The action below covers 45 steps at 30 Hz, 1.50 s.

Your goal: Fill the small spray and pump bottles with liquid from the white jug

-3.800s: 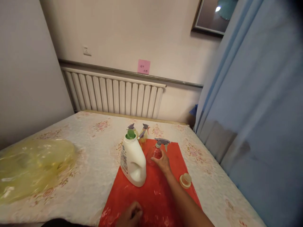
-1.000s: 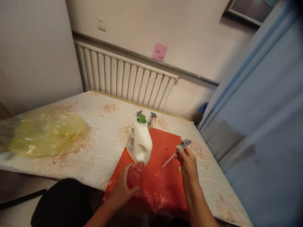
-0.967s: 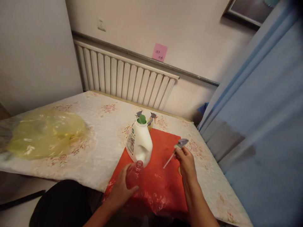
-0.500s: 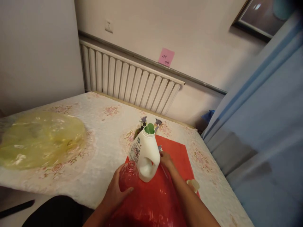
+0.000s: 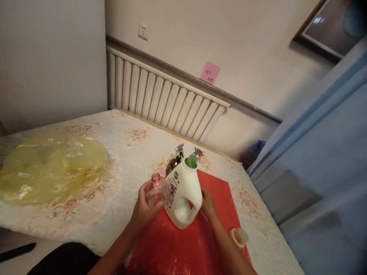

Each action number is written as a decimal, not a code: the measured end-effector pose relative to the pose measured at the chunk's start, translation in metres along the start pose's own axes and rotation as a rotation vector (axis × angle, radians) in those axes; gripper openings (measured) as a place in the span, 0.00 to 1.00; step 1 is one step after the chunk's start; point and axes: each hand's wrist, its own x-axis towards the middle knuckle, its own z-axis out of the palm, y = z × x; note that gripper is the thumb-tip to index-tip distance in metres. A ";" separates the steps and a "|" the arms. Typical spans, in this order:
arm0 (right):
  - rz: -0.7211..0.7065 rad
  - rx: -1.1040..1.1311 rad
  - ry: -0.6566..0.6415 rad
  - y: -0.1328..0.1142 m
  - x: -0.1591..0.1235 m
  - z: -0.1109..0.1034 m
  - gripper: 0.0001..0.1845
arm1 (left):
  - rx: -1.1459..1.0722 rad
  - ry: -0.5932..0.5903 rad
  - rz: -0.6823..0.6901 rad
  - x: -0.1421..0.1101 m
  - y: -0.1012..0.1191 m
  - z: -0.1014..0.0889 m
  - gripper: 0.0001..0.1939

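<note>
My left hand (image 5: 145,208) is wrapped round a clear pink bottle (image 5: 157,192) with an open, capless neck. Right beside the bottle, a white detergent jug (image 5: 186,193) stands on a red plastic sheet (image 5: 219,191); its mouth has a green pouring spout (image 5: 191,161). My right hand (image 5: 207,204) is at the jug's right side, by the handle. The jug covers its fingertips, so whether they grip anything cannot be seen. Behind the jug are a dark green bottle (image 5: 171,165) and two grey spray heads, one of them a trigger head (image 5: 198,151).
A pale cap-like round piece (image 5: 239,237) lies at the red sheet's right edge. A crumpled yellow plastic bag (image 5: 54,168) spreads over the left of the flowered tablecloth (image 5: 134,152). Beyond the table is a radiator (image 5: 160,95); a blue curtain (image 5: 321,160) hangs to the right.
My left hand has lifted the pink bottle up and slightly left, off the red sheet's area beside the jug. My right hand remains beside the jug. The view has shifted a little.
</note>
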 end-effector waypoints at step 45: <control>0.084 0.252 0.175 -0.081 -0.043 0.052 0.19 | -0.105 0.251 0.023 0.044 -0.023 -0.048 0.41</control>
